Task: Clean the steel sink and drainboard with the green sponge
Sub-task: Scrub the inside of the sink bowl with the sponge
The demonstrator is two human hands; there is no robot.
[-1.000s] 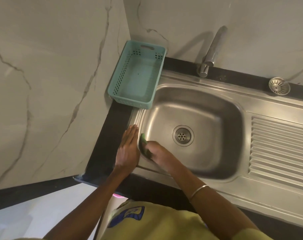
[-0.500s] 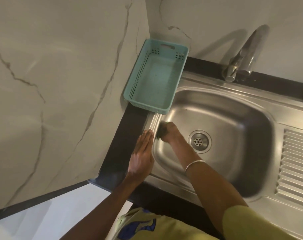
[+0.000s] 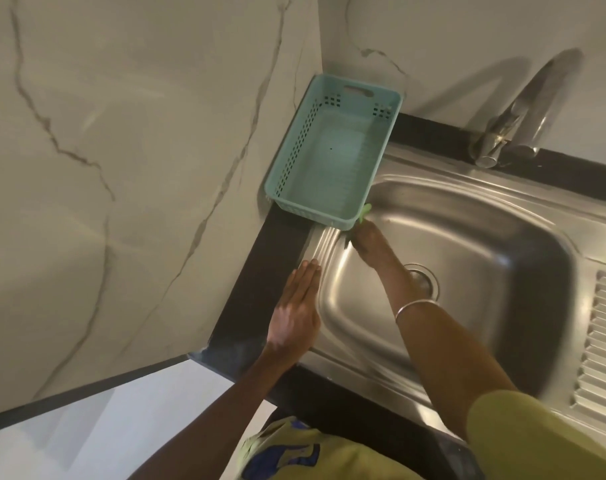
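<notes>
The steel sink (image 3: 485, 244) fills the right half of the view, its ribbed drainboard (image 3: 602, 341) at the right edge. My right hand (image 3: 370, 242) is inside the basin at its far left corner, closed on the green sponge (image 3: 364, 213), whose tip shows just under the teal basket's near corner. The sponge presses against the basin's left wall near the rim. My left hand (image 3: 296, 313) lies flat, fingers together and extended, on the sink's left rim and the black counter. The drain (image 3: 424, 284) is partly hidden behind my right forearm.
An empty teal plastic basket (image 3: 332, 157) stands on the black counter (image 3: 260, 282) in the corner, overlapping the sink's rim. A steel tap (image 3: 516, 112) rises behind the basin. Marble wall panels close off the left and back.
My right hand has slid the sponge along the basin's left wall from the near side toward the far corner by the basket. The left hand stays on the rim. The camera has shifted left.
</notes>
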